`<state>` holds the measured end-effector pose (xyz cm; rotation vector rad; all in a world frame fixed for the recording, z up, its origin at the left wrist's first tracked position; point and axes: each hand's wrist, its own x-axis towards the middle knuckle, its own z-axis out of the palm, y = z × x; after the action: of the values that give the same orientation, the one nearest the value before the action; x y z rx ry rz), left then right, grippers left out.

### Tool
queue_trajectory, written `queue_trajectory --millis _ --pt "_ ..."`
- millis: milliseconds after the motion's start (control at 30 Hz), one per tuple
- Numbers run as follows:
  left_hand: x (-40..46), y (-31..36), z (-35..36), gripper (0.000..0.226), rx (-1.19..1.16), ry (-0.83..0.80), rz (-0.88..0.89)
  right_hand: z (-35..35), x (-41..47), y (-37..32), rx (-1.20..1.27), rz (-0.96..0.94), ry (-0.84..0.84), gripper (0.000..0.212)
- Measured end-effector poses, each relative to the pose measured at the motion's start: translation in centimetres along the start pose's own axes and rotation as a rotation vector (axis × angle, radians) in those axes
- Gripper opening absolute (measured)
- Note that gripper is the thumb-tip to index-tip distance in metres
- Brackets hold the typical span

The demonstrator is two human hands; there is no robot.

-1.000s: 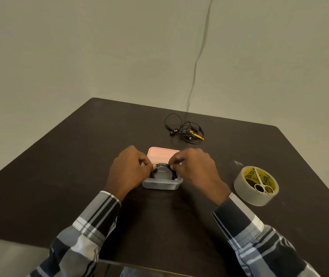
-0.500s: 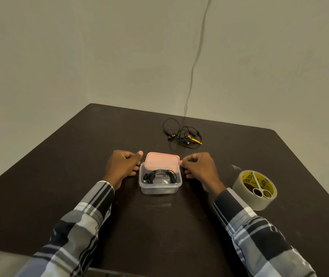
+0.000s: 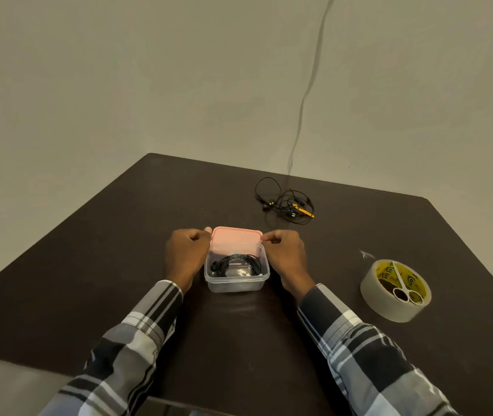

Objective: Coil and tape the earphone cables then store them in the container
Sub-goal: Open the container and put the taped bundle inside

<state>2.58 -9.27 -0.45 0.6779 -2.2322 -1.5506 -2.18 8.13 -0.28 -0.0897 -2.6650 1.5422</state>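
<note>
A small clear plastic container (image 3: 236,285) stands on the dark table (image 3: 89,265) in front of me. A coiled black earphone cable (image 3: 236,265) lies inside it. A pink lid (image 3: 236,239) sits just behind the container, partly over its back rim. My left hand (image 3: 186,255) pinches the lid's left corner, and my right hand (image 3: 285,255) pinches its right corner. A second, tangled black earphone cable with yellow parts (image 3: 287,202) lies loose farther back on the table.
A roll of clear tape (image 3: 395,291) lies flat at the right, with small scissors (image 3: 402,288) resting on top of it. A thin wire (image 3: 305,94) runs down the wall behind the table. A small scrap of tape (image 3: 364,254) lies near the roll.
Both hands left the coiled cable in the container, drew apart to its sides, then moved back to the pink lid's corners and took hold of it.
</note>
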Motion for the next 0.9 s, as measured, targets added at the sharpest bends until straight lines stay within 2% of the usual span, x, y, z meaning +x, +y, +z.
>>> queue_trajectory --millis 467,633,700,767,900 --pt "1.4 -3.1 -10.3 0.028 0.043 0.191 -0.065 9.3 -2.9 -5.4 -0.025 -0.137 -0.209 0.019" --pt "0.6 -3.2 -12.4 0.028 0.094 0.147 -0.044 9.9 -3.5 -5.5 0.012 -0.164 -0.263 0.018" --pt "0.4 -2.3 -12.6 0.029 0.099 0.131 -0.026 8.4 -2.8 -4.6 -0.001 -0.182 -0.222 0.018" --pt "0.6 -0.9 -12.4 0.030 0.108 0.187 0.012 6.0 -1.3 -3.2 -0.078 -0.218 -0.106 0.017" --pt "0.0 2.4 -10.0 0.021 0.134 0.294 0.236 0.2 2.0 0.6 -0.152 -0.170 0.100 0.014"
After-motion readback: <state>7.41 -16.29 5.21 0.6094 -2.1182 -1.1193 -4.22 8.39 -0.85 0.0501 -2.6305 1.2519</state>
